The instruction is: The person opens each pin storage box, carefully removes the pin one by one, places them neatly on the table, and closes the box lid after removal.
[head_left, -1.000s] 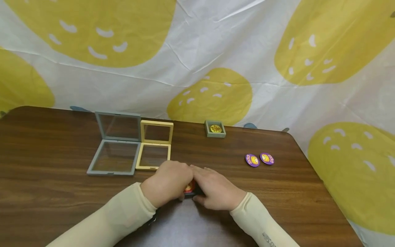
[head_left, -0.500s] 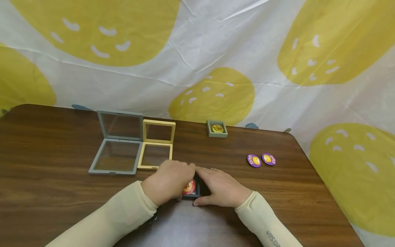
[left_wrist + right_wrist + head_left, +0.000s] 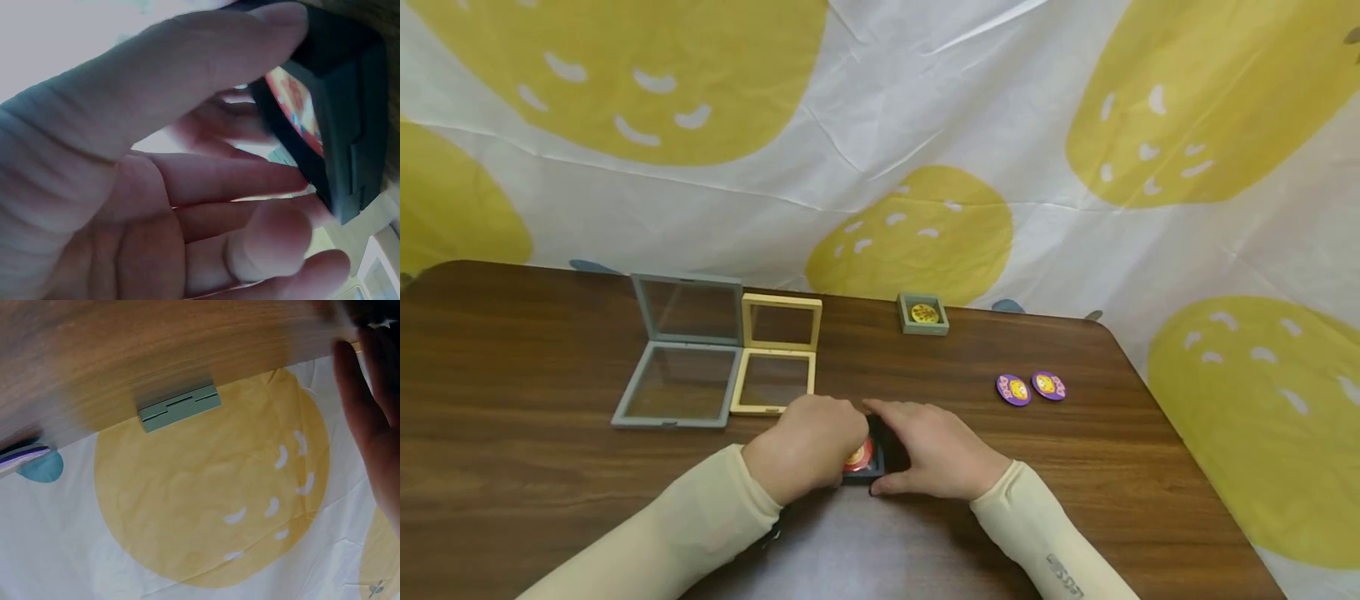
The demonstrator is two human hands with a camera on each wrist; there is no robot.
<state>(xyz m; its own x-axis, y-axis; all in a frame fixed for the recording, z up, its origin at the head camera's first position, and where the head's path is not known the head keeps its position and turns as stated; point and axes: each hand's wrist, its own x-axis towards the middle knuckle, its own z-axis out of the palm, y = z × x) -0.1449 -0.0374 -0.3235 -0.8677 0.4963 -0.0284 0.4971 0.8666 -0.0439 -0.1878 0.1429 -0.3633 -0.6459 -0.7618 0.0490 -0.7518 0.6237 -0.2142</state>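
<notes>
A small black display frame (image 3: pixel 863 478) lies at the near middle of the table, holding a round red badge (image 3: pixel 861 455). My left hand (image 3: pixel 808 442) covers its left part. In the left wrist view, the thumb lies over one corner of the black rim (image 3: pixel 350 81) and fingertips meet another edge, so the frame is pinched between them. My right hand (image 3: pixel 942 454) is at the frame's right side, fingers extended and thumb spread by the near corner. In the right wrist view, its straight fingers (image 3: pixel 356 394) show at the right edge.
Open clear-paned frames, one blue-grey (image 3: pixel 672 423) and one cream (image 3: pixel 758 409), stand to the left. A small green frame (image 3: pixel 925 329) with a yellow badge (image 3: pixel 925 313) sits at the back. Two purple badges (image 3: pixel 1014 390) lie on the right. A patterned cloth (image 3: pixel 880 125) hangs behind.
My right hand has eased slightly rightward, its thumb and fingers spreading, and more of the black frame and red badge shows. The left hand keeps its hold nearly in place.
</notes>
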